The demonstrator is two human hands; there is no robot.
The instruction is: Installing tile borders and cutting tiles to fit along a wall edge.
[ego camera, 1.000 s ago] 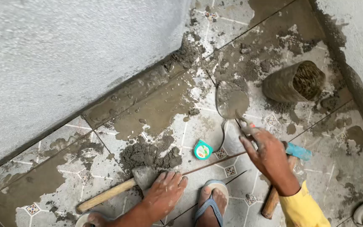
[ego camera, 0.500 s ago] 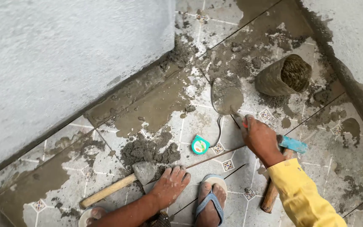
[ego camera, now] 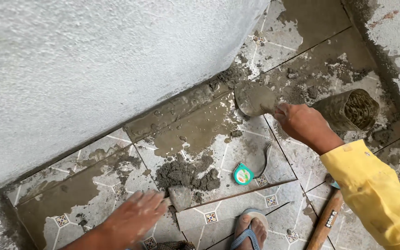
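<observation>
I see a tiled floor (ego camera: 251,148) smeared with wet mortar, a mortar heap (ego camera: 186,173) near its middle, a tape measure (ego camera: 243,175) just beside it; a tipped bucket (ego camera: 348,110) by the wall, a wooden handle (ego camera: 326,224) lower right, a sandalled foot (ego camera: 248,229)

Rough grey plastered wall (ego camera: 93,69) meets patterned floor tiles (ego camera: 251,153) smeared with mortar.

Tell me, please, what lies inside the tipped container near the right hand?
The tipped container shows grey wet mortar at its open mouth. How deep it goes is hidden by the wall.
</observation>
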